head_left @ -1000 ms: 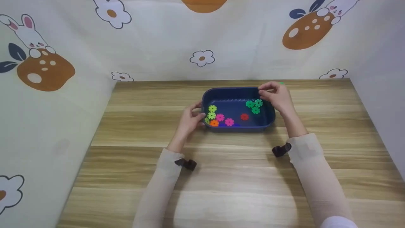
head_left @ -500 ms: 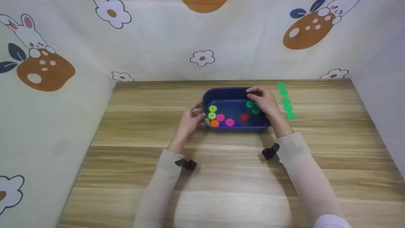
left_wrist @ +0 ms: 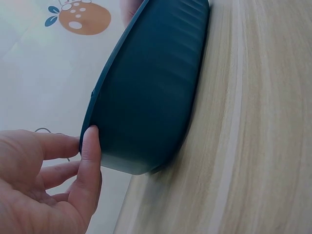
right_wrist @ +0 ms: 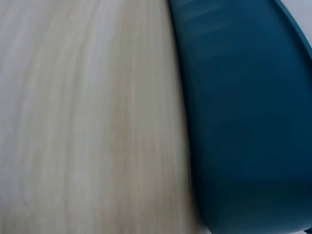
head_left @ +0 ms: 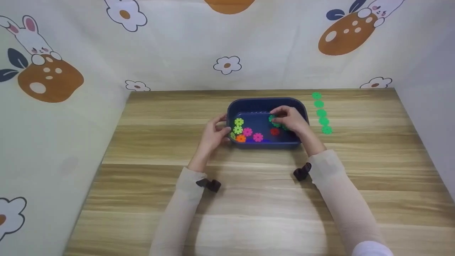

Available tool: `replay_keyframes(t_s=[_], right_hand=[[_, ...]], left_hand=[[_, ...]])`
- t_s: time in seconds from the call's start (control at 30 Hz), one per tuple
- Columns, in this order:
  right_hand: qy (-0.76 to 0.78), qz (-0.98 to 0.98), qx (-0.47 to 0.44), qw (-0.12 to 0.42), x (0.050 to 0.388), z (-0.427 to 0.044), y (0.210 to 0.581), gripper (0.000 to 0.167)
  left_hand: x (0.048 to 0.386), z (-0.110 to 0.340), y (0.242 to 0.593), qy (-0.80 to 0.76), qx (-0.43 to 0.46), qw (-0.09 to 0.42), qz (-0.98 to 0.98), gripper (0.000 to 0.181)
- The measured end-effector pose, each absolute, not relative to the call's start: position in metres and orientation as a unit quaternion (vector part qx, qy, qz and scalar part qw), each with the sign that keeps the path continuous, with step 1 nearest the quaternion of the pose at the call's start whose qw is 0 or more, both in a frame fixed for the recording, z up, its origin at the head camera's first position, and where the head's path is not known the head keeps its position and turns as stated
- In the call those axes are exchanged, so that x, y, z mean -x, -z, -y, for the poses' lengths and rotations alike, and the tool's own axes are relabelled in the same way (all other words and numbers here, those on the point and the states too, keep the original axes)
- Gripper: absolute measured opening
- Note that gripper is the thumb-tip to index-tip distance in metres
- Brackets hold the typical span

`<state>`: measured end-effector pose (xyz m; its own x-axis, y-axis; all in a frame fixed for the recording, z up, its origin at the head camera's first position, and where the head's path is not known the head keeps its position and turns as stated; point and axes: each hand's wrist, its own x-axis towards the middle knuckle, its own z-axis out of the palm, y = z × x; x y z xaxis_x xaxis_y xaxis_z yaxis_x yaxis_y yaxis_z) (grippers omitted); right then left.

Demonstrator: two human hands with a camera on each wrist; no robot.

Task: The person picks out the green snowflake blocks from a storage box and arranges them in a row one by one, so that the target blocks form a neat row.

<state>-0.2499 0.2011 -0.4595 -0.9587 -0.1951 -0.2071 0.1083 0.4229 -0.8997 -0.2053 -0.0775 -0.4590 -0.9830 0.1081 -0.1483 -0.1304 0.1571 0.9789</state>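
Observation:
A dark blue plastic basin stands on the wooden table with notched, flower-shaped plastic discs inside. My left hand grips its left end; the left wrist view shows the thumb on the outer wall and the other fingers at the rim. Reaching inside on the right, my right hand pinches a green disc between thumb and forefinger. Other green discs lie partly hidden under that hand. A red disc is close by. In the right wrist view the hand is out of sight, and only the basin's outside shows.
Yellow-green discs, an orange disc and pink discs lie in the basin's left part, with blue ones along the front wall. Right of the basin, several bright green discs form a line. A patterned cloth hangs behind.
My right hand has moved left and down from the basin's back right rim to the green discs, which have shifted left. The green line on the table is uncovered. The left hand stays put.

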Motion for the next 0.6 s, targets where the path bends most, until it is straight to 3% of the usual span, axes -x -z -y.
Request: replay_keyframes(t_s=[0.43, 0.6], right_hand=[[0.419, -0.895, 0.016, 0.155, 0.2520, -0.1981, 0.4611, 0.046], [0.388, -0.905, 0.038, 0.169, 0.2516, -0.1951, 0.4617, 0.038]], left_hand=[[0.2065, 0.0763, 0.4593, -0.647, 0.009, 0.093, -0.757, 0.056], [0.2064, 0.0767, 0.4606, -0.636, 0.008, 0.083, -0.767, 0.055]])
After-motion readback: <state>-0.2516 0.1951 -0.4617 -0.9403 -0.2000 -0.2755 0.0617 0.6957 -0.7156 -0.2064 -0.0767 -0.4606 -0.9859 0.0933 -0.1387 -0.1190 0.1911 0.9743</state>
